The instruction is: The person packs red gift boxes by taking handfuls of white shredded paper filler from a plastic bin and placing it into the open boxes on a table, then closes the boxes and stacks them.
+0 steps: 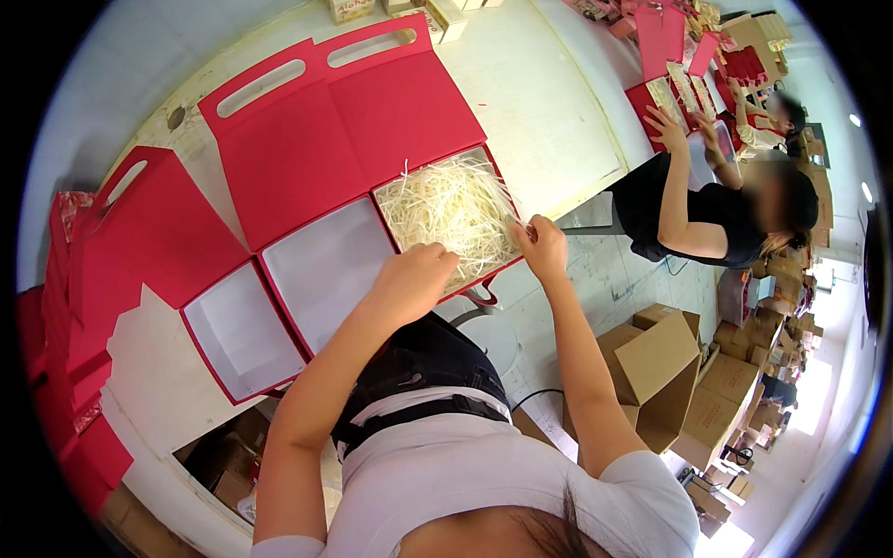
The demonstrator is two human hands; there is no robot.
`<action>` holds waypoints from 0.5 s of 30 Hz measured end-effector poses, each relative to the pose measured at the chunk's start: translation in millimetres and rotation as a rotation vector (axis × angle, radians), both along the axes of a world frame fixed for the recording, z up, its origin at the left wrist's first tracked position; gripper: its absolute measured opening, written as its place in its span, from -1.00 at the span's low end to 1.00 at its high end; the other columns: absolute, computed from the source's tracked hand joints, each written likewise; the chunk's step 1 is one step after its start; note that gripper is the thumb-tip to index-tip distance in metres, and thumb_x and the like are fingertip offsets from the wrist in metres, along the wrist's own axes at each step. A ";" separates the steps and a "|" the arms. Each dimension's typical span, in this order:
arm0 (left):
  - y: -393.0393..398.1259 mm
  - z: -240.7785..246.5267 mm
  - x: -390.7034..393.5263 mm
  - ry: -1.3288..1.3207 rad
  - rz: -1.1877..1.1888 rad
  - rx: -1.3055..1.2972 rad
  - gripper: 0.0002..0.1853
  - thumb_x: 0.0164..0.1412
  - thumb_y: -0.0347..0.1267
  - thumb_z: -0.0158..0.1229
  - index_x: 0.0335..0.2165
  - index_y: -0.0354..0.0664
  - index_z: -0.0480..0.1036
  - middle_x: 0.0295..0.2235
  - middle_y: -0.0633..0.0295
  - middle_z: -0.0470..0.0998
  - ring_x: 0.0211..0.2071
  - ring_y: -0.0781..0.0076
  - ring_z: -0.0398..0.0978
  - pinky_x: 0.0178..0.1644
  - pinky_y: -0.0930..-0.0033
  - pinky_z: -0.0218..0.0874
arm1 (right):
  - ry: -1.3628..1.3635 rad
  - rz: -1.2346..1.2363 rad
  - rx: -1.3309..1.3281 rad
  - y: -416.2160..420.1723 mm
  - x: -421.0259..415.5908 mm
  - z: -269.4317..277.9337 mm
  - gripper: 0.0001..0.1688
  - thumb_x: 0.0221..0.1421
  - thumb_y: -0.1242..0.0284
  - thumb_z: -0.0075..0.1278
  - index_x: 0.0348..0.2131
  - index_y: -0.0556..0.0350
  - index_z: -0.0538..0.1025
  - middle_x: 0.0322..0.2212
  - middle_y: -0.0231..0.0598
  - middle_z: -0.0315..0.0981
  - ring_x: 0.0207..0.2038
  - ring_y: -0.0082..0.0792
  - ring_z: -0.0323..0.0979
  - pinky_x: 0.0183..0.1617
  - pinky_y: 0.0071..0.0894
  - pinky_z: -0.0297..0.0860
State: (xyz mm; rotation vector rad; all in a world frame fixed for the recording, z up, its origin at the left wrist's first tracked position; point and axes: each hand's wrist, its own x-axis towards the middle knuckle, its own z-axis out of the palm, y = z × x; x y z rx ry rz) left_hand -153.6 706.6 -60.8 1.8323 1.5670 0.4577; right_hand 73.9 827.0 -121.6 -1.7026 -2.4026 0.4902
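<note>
A red gift box (518, 202) lies open before me, filled with pale shredded paper (446, 202). My left hand (420, 280) is at the near left side of this filling, its bent fingertips hidden against the shreds. At the right rim, the curled thumb and fingers of my right hand (543, 244) close on a few strands. Beside it to the left stand a second open red box (328, 254) and a smaller-looking third (244, 331), both showing bare white insides. Red lids (279, 160) with slotted handles are folded back behind the boxes.
More red folded boxes (77, 300) are piled at the table's left end. Small printed cartons (436, 21) stand at the back. To the right, a person in black (698, 209) works at red boxes. Below are a stool (488, 338) and an open cardboard carton (656, 376).
</note>
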 end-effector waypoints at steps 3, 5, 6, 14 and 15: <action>-30.2 20.0 -24.9 -0.189 0.234 0.197 -0.77 -0.08 -0.60 -0.06 -0.37 -0.18 0.41 -0.36 0.13 0.43 -0.39 0.18 0.41 -0.33 0.31 0.26 | -0.058 0.128 0.197 -12.3 -16.5 13.1 -0.76 -0.12 0.32 0.00 -0.64 0.05 0.32 -0.67 -0.27 0.31 -0.59 -0.20 0.36 -0.52 -0.27 0.31; -55.3 21.7 -41.2 -0.239 0.354 0.277 -0.76 -0.08 -0.63 -0.06 -0.36 -0.22 0.40 -0.38 0.13 0.42 -0.43 0.25 0.41 -0.35 0.37 0.25 | 0.051 0.342 0.259 -19.7 -32.7 12.6 -0.79 -0.11 0.34 -0.03 -0.64 0.04 0.34 -0.67 -0.28 0.32 -0.60 -0.19 0.36 -0.51 -0.26 0.32; -68.3 20.0 -47.6 -0.306 0.451 0.212 -0.77 -0.05 -0.64 -0.08 -0.35 -0.24 0.39 -0.40 0.14 0.41 -0.45 0.32 0.40 -0.36 0.43 0.24 | -0.076 0.447 0.125 -22.4 -38.5 5.7 -0.89 -0.10 0.37 -0.07 -0.58 0.00 0.41 -0.64 -0.29 0.36 -0.56 -0.19 0.39 -0.50 -0.28 0.34; -204.9 -13.5 -92.1 -0.415 1.063 0.140 -0.76 -0.01 -0.67 -0.19 -0.37 -0.31 0.38 -0.43 0.23 0.40 -0.44 0.55 0.36 -0.35 0.57 0.18 | -0.091 0.494 0.132 -14.3 -89.5 69.2 -0.60 -0.15 0.25 -0.01 -0.27 0.05 0.40 -0.19 -0.08 0.30 -0.05 -0.10 0.20 -0.10 -0.14 0.20; -219.2 -17.7 -94.2 -0.461 1.106 0.125 -0.76 0.00 -0.67 -0.20 -0.37 -0.32 0.38 -0.44 0.26 0.39 -0.43 0.56 0.35 -0.34 0.58 0.17 | 0.051 0.589 0.285 -6.8 -88.0 56.3 -0.46 -0.16 0.18 0.01 -0.16 0.03 0.37 -0.10 -0.04 0.21 0.04 -0.04 0.08 -0.01 -0.05 0.11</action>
